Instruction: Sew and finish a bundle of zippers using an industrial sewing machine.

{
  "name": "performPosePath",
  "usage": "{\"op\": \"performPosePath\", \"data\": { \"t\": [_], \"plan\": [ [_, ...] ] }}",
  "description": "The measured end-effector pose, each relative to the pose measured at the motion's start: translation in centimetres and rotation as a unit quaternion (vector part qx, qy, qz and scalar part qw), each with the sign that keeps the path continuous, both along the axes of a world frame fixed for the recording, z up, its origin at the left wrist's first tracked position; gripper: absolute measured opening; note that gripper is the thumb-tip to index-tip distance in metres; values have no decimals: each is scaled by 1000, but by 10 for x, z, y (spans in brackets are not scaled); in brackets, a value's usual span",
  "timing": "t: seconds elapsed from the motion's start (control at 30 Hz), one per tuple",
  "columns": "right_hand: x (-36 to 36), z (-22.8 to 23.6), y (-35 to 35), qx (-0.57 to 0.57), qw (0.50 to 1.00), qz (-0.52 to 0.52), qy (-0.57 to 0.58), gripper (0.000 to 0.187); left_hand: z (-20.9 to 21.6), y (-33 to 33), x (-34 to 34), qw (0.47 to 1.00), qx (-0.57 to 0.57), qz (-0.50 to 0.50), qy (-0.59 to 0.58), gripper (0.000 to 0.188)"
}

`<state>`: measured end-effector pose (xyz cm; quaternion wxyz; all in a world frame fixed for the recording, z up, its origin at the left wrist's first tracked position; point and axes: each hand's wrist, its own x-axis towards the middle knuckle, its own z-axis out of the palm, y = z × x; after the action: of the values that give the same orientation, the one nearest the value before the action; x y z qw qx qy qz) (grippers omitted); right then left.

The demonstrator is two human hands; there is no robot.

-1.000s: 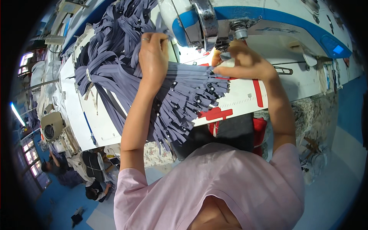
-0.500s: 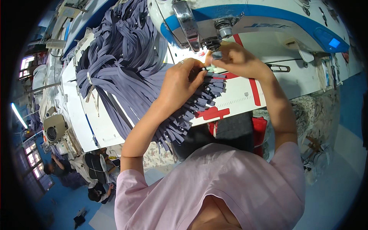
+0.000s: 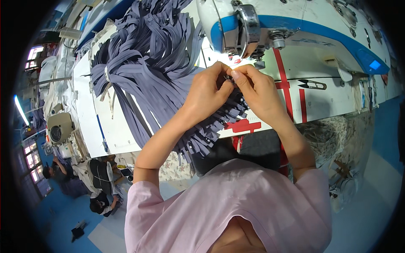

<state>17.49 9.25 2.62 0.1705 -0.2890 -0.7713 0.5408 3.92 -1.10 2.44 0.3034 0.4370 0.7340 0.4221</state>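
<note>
A large bundle of grey-purple zippers (image 3: 148, 90) lies across the table, tied near its left end, with small dark and shiny sliders near the loose ends at right. My left hand (image 3: 206, 93) rests over those loose ends, its thumb and index finger pinched on one zipper end with a small dark slider (image 3: 229, 78). The fingertips of my right hand (image 3: 262, 93) close on the same end from the other side, so both hands meet there. This spot is just in front of the sewing machine's (image 3: 291, 28) lit needle area. The fingers partly hide what they hold.
Thread snips (image 3: 312, 84) lie on the white table (image 3: 327, 101) to the right. Red tape strips (image 3: 245, 125) mark the tabletop. A blue pen-like stick (image 3: 102, 134) lies at the left. Other people (image 3: 101, 204) sit far off at lower left.
My right hand has come away from under the machine head, back toward me and beside my left fingertips. The machine and table appear shifted right and down in the view.
</note>
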Motion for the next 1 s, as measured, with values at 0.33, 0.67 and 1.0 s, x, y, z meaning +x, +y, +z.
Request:
{"op": "performPosePath", "data": {
  "t": [0.33, 0.67, 1.0],
  "plan": [
    [-3, -22, -6, -18, 999, -37, 21, 11, 1, -1, 7, 999, 26, 34, -27, 18],
    [-10, -34, -2, 34, 991, -76, 107, 14, -2, 2, -9, 928, 93, 17, 361, 13],
    [-26, -59, 23, 246, 965, -87, 13, 20, -23, 16, -32, 901, 84, -3, 426, 12]
  ]
}}
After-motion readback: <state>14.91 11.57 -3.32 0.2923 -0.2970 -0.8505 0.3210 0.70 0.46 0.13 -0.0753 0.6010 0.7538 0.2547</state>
